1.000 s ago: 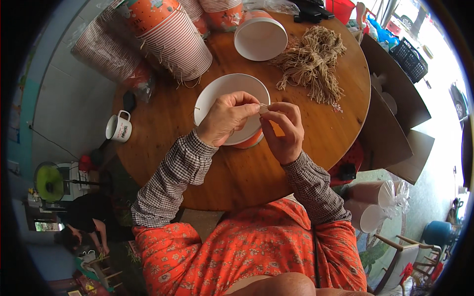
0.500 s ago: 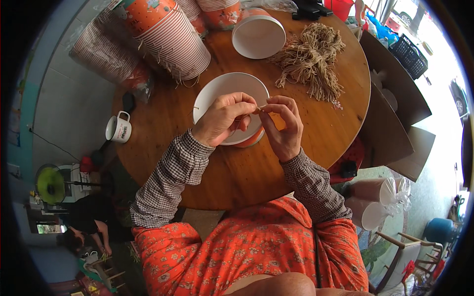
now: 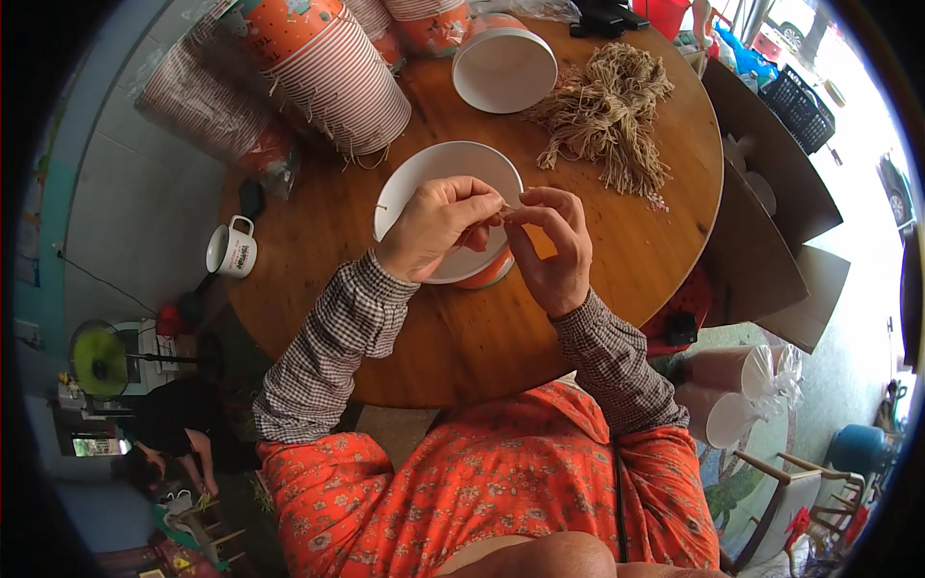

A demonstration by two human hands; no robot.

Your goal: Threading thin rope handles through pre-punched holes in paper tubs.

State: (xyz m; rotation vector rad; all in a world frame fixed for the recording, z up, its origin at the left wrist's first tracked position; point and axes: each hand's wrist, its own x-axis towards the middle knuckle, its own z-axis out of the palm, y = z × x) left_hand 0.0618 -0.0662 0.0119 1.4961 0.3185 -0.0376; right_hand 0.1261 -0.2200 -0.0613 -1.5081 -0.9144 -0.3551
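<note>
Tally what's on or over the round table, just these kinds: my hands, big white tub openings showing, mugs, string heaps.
Hands: 2 (left hand, right hand)
White tub openings: 2 (near tub, far tub)
Mug: 1
String heap: 1
Total: 6
</note>
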